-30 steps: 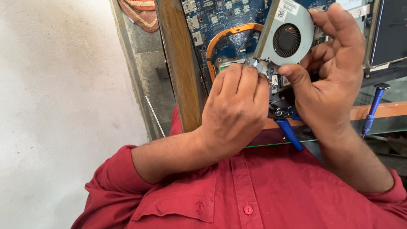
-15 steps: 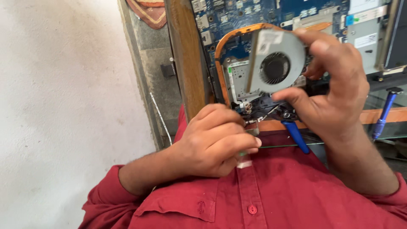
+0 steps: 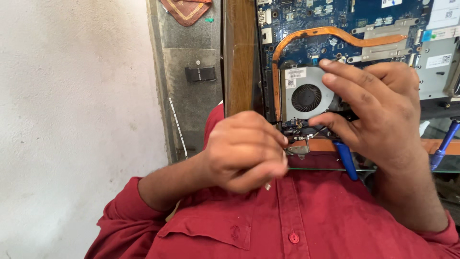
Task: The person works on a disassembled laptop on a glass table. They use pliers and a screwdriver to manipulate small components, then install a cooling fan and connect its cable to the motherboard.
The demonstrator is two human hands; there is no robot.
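Observation:
An opened laptop with a blue motherboard (image 3: 335, 19) lies in front of me. A copper heat pipe (image 3: 330, 32) curves over it. My right hand (image 3: 383, 115) grips the grey cooling fan (image 3: 304, 96) with thumb and fingers and holds it against the board below the pipe. My left hand (image 3: 244, 151) is curled shut near my chest, just left of a small metal bracket (image 3: 298, 149). A small pale-tipped tool (image 3: 267, 186) pokes out under its fingers; the rest of the tool is hidden.
A brown wooden strip (image 3: 239, 52) runs along the laptop's left side. Left of it, a small black part (image 3: 200, 73) lies on a grey ledge. Two blue-handled tools (image 3: 346, 160) (image 3: 443, 144) rest by the glass edge (image 3: 330, 169). My red shirt fills the bottom.
The fan, held tilted above the board before, has come down under the heat pipe. My left hand has left the fan and drawn back towards my chest.

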